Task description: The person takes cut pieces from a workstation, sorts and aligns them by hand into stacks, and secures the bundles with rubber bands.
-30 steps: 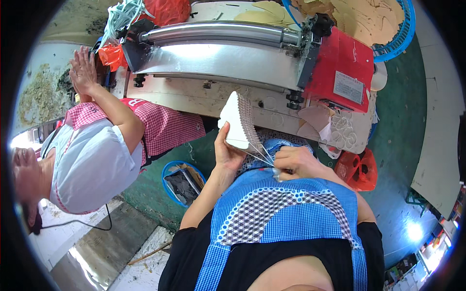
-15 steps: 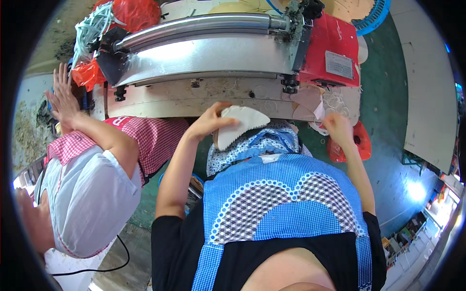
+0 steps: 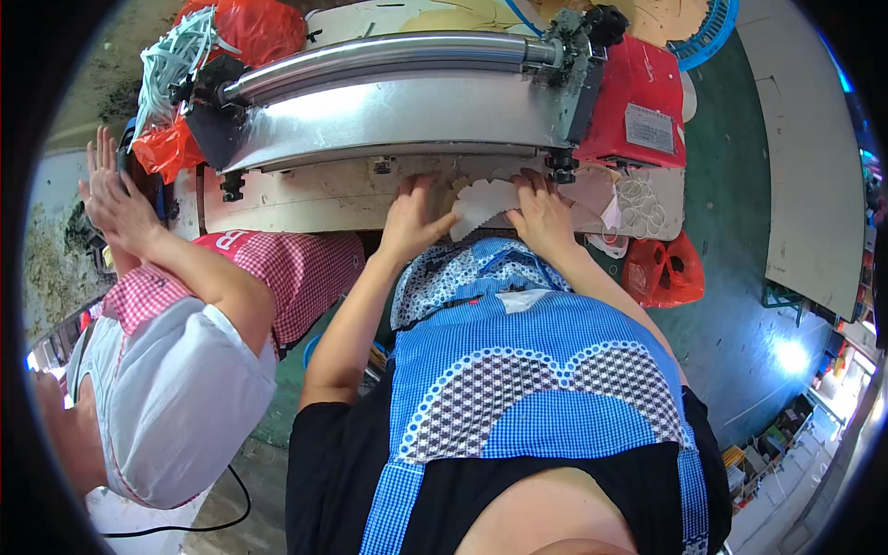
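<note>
A curved white sheet piece with a toothed edge (image 3: 481,205) lies at the front of the bench, below the roller machine. At its left side is my left hand (image 3: 412,222), with fingers stretched toward the machine and the thumb out against the piece's edge. My right hand (image 3: 544,220) is at the other end, its fingers over the piece and its thumb by the near edge. Whether the piece is one layer or a stack cannot be made out.
The roller machine (image 3: 398,106) has a red housing (image 3: 638,102) at its right. White loops (image 3: 640,208) lie on the bench (image 3: 296,199); a red plastic bag (image 3: 664,273) hangs below. At left, a co-worker's hands (image 3: 120,203) are close by.
The white piece, earlier raised in my left hand above my lap, is now on the bench front. My right hand has come left from the white loops to the piece's right end.
</note>
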`<state>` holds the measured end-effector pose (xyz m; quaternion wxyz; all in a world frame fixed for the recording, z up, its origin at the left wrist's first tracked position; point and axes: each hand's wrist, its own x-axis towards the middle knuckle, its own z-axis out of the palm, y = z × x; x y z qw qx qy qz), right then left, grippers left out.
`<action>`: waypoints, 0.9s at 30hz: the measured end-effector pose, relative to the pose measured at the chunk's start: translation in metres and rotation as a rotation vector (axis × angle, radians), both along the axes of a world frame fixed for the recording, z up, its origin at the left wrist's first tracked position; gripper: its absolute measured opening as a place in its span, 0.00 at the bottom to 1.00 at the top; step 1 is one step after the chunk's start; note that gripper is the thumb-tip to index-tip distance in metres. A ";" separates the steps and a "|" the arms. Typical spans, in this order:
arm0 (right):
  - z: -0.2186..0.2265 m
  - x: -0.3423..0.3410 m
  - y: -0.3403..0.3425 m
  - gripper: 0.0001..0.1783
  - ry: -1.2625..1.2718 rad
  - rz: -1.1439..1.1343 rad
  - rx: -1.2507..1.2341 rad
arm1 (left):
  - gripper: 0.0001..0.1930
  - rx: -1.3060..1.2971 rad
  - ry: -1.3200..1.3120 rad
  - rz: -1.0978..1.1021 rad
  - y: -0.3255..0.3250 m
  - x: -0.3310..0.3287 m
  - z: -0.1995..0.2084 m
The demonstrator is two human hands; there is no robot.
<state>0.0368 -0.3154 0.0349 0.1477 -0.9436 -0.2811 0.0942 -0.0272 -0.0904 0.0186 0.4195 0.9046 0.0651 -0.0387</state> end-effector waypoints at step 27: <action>0.126 0.029 0.042 0.15 0.866 -0.212 0.769 | 0.17 0.462 -0.559 0.123 -0.014 0.032 0.111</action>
